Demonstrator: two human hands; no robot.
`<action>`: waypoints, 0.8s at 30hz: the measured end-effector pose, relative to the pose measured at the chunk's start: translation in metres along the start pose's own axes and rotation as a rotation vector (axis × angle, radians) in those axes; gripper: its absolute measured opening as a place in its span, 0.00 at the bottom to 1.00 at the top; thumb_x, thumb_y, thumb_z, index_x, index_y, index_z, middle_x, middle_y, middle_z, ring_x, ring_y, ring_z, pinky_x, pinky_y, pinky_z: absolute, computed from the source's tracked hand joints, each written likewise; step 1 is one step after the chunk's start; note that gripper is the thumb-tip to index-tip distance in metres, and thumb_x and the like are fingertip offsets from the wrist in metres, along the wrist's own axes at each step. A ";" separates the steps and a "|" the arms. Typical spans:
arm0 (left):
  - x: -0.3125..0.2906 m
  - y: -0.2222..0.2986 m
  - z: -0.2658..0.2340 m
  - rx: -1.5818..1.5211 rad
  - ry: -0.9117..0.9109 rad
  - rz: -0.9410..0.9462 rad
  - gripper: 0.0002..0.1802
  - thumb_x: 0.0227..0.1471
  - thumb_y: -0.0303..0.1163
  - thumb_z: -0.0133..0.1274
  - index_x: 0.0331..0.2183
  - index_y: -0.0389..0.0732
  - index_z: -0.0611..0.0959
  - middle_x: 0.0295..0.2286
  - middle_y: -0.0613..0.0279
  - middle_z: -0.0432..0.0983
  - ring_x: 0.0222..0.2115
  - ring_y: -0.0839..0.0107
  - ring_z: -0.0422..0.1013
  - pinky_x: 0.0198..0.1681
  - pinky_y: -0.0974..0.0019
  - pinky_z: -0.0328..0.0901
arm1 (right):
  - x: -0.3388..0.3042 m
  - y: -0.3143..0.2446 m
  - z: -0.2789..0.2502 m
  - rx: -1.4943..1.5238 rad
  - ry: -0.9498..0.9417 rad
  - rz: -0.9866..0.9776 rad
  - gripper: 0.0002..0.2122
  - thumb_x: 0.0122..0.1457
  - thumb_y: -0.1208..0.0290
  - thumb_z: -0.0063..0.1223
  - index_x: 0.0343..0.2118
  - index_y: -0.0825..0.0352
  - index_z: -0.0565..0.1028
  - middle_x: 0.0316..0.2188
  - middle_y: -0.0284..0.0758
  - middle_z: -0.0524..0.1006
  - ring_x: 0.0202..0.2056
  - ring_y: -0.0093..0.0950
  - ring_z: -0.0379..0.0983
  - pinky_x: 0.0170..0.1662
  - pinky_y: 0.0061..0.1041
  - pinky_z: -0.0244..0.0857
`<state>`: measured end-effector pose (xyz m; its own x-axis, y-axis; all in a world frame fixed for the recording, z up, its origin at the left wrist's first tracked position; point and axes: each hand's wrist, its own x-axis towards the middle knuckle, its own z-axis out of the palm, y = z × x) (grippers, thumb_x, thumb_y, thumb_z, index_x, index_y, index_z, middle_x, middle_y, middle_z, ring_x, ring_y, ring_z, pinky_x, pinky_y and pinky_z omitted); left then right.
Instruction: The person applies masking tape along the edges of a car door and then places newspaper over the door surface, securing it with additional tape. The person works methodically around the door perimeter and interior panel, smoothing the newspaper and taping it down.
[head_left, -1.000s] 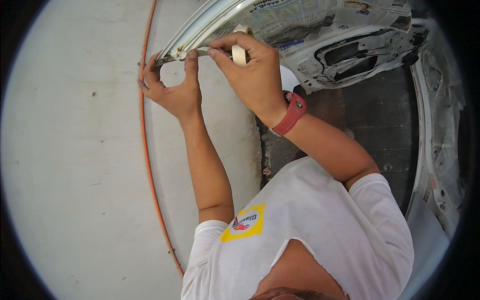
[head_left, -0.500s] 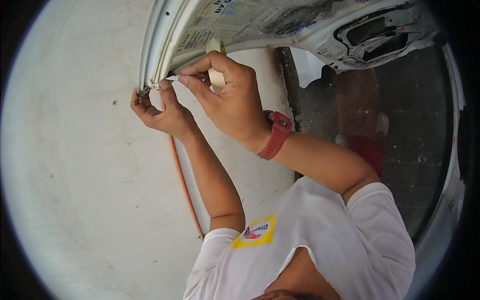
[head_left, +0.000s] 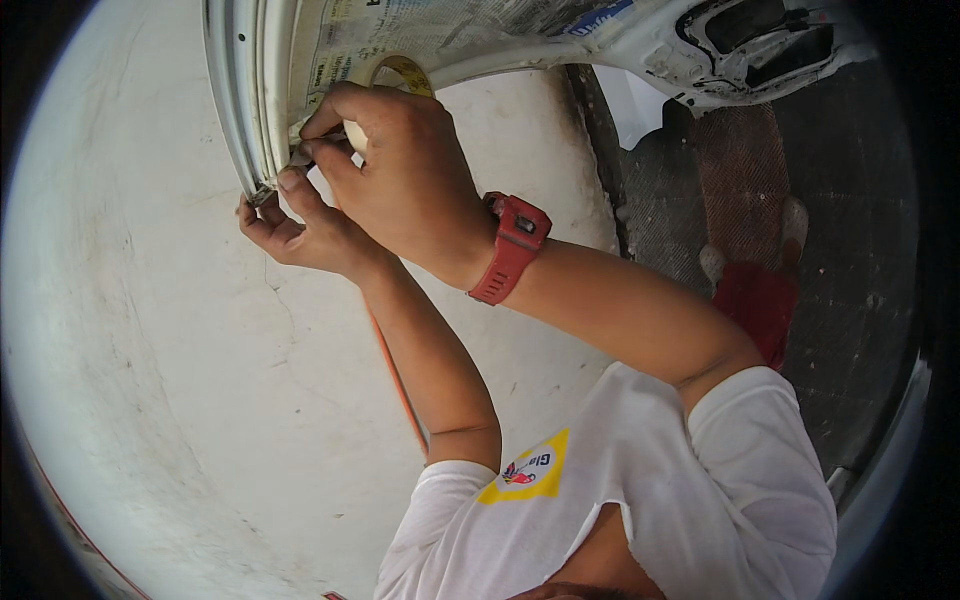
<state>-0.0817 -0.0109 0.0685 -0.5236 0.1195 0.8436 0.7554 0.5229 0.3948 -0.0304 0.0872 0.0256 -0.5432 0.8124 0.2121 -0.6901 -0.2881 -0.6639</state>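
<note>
A white panel with a ridged, curved edge, perhaps a vehicle door, has newspaper covering its inner side. My left hand closes around the lower corner of that edge, thumb on one side and fingers on the other. My right hand, wearing a red watch, pinches a small end of pale tape beside the left thumb. Just behind its knuckles, a roll of masking tape shows partly; whether the right fingers hold the roll is hidden.
A pale, stained surface spreads below and left, with an orange cord on it. A dark opening cut in the panel is at upper right. Red cloth and two light shoe-like shapes lie over dark, textured flooring.
Both hands appear farther left, and the panel edge has shifted left in view too. My right fingertips now sit closer against the edge. Less of the pale tape shows between them.
</note>
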 end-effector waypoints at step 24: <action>-0.007 0.013 0.004 -0.099 -0.083 -0.059 0.47 0.53 0.35 0.80 0.64 0.30 0.71 0.59 0.41 0.75 0.62 0.56 0.72 0.65 0.55 0.69 | 0.005 0.020 0.017 -0.004 0.142 -0.087 0.07 0.56 0.81 0.73 0.35 0.69 0.83 0.30 0.35 0.87 0.31 0.29 0.84 0.37 0.29 0.75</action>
<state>-0.0697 -0.0020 0.0663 -0.5959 0.1621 0.7866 0.7554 0.4456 0.4804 -0.0554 0.0772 0.0261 -0.4080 0.8979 0.1651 -0.7297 -0.2120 -0.6501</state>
